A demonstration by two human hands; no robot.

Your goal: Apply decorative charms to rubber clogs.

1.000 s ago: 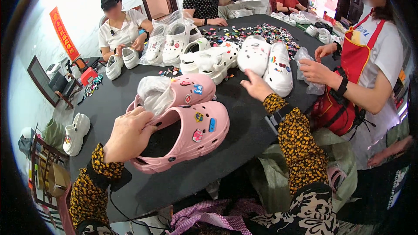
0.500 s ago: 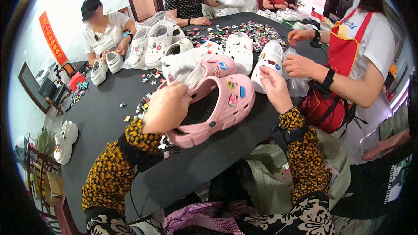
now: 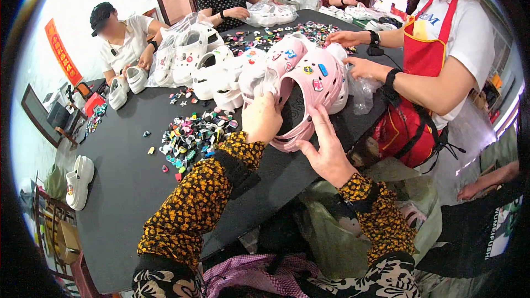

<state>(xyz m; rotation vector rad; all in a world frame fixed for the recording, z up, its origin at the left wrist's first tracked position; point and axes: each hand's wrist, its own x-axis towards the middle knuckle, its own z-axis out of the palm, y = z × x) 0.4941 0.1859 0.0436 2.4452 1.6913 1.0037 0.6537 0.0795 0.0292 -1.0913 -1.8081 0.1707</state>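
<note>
Over the dark table a pink clog [image 3: 323, 74] with colourful charms on its toe tilts with its black-soled opening toward me. My left hand [image 3: 261, 120] is closed on its left edge, next to some clear plastic. My right hand [image 3: 328, 149] rests its stretched fingers against the heel side, thumb apart. Just behind lies a second pink clog [image 3: 285, 54], partly covered. White clogs [image 3: 205, 74] stand close on the left, some in clear bags [image 3: 172, 49]. Left of my forearm is a heap of small charms [image 3: 193, 139].
A co-worker in a red apron [image 3: 428, 47] reaches in from the right beside a clear bag [image 3: 362, 92]. Other people sit around the table [image 3: 127, 187]. A lone white clog [image 3: 80, 182] stands at the left edge; an open green sack [image 3: 326, 218] lies below my right arm.
The pink clogs have moved away from me, and the nearer one has turned more upright. My left hand moved right with it; my right hand came down onto its side. More charms show.
</note>
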